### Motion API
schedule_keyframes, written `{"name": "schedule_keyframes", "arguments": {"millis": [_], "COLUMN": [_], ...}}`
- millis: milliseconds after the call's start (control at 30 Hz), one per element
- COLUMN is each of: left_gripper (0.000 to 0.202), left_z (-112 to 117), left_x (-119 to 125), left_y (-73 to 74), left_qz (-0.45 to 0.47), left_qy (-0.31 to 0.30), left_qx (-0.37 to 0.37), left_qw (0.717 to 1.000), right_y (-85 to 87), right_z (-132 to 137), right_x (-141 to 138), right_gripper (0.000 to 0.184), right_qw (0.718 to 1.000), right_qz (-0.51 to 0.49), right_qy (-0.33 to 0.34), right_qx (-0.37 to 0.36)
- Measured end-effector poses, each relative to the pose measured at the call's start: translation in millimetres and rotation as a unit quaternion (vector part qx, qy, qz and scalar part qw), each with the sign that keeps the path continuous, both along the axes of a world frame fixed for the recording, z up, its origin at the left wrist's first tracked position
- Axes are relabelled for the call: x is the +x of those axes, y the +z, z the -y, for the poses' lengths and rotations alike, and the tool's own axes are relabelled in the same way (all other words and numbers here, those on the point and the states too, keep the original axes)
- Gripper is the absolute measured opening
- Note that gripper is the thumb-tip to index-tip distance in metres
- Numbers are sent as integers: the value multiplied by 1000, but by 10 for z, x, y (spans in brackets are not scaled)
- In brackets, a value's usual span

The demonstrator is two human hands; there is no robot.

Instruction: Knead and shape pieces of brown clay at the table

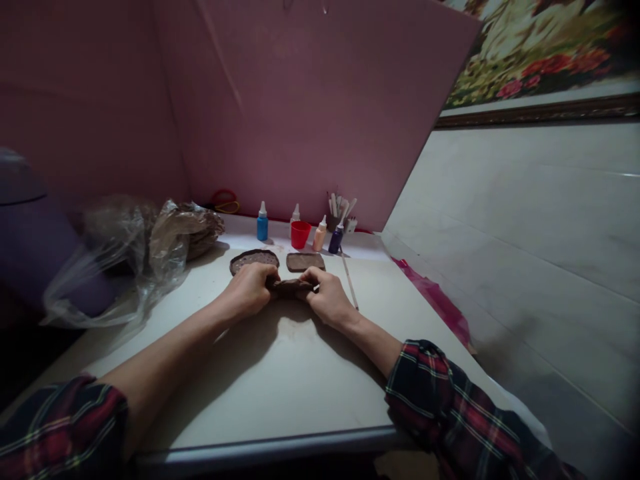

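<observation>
Both my hands meet over the middle of the white table (280, 373). Between them is a flat brown clay piece (291, 287), pinched at its left end by my left hand (250, 288) and at its right end by my right hand (326, 298). Fingers of both hands are curled closed on the clay. Just behind lie an oval clay slab (253, 259) and a smaller rectangular clay slab (305, 261). A thin white stick (349, 281) lies on the table right of my right hand.
At the back stand a blue bottle (262, 223), a red cup (300, 234), an orange bottle (319, 235), a dark blue bottle (337, 237) and a holder of tools (339, 210). A crumpled plastic bag with clay (150, 247) lies left. Pink plastic (440, 303) hangs off the right edge.
</observation>
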State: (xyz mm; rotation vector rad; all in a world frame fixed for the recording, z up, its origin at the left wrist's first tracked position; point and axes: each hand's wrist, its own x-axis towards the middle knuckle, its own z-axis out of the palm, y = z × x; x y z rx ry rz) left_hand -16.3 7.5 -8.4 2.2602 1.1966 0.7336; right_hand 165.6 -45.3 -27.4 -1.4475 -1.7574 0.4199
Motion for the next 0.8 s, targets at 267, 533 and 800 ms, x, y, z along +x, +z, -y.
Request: {"name": "schedule_keyframes", "arguments": {"millis": [267,533,800], "left_gripper": [24,19,30], "left_z": [-52,-114,-10], "left_x": [2,6,33], "left_y": [5,-69,88], "left_qz": [-18,52,296], "left_qy": [-10,-14,-14], "left_qx": [3,-28,-73], "left_qw": [1000,998,952], "right_y": [2,-8,68], "right_z": [-29,-61,-28], "right_x": [14,15,-14], "right_gripper": [18,13,32], "right_qw": [999,992,985], "right_qz": [-35,-114,-155], "right_qy": [18,38,75], "right_qx": [-4,-26,-8]}}
